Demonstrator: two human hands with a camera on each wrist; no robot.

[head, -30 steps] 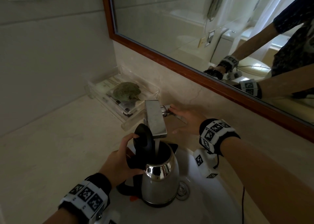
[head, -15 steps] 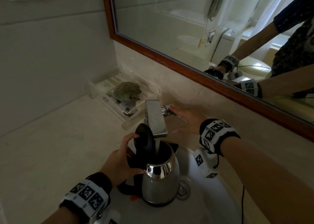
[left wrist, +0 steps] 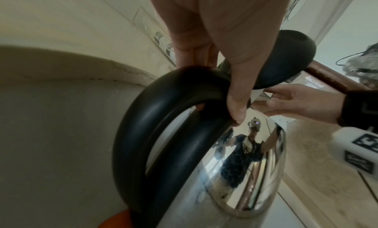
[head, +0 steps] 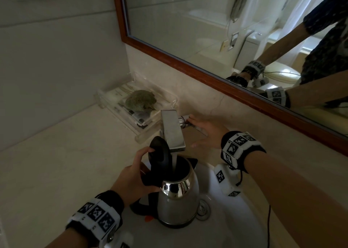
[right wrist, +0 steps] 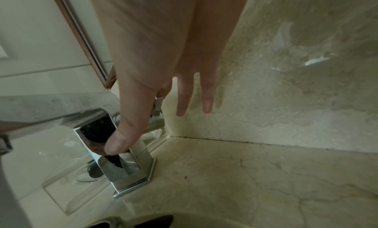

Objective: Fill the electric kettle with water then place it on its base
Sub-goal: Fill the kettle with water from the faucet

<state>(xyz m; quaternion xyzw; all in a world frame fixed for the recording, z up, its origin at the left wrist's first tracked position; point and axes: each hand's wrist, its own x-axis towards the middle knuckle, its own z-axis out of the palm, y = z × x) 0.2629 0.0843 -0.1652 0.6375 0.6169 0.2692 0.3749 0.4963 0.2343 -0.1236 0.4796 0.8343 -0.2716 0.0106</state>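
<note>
A steel kettle (head: 177, 204) with a black handle stands in the white sink (head: 239, 225) under the square chrome faucet (head: 172, 131). Its black lid (head: 160, 151) is tipped up, and a thin stream of water (head: 175, 161) runs into its mouth. My left hand (head: 135, 174) grips the handle (left wrist: 143, 134), with one finger up against the lid. My right hand (head: 205, 133) reaches to the faucet's side lever (head: 183, 122) with straight fingers touching it. In the right wrist view the thumb (right wrist: 122, 134) lies against the faucet body (right wrist: 126, 163). The kettle's base is not in view.
A clear tray (head: 145, 127) with a green lump and packets sits at the back left of the marble counter (head: 66, 163). A wood-framed mirror (head: 207, 74) hangs just behind the faucet. The drain (head: 202, 210) lies beside the kettle. A black cable (head: 269, 225) hangs at the right.
</note>
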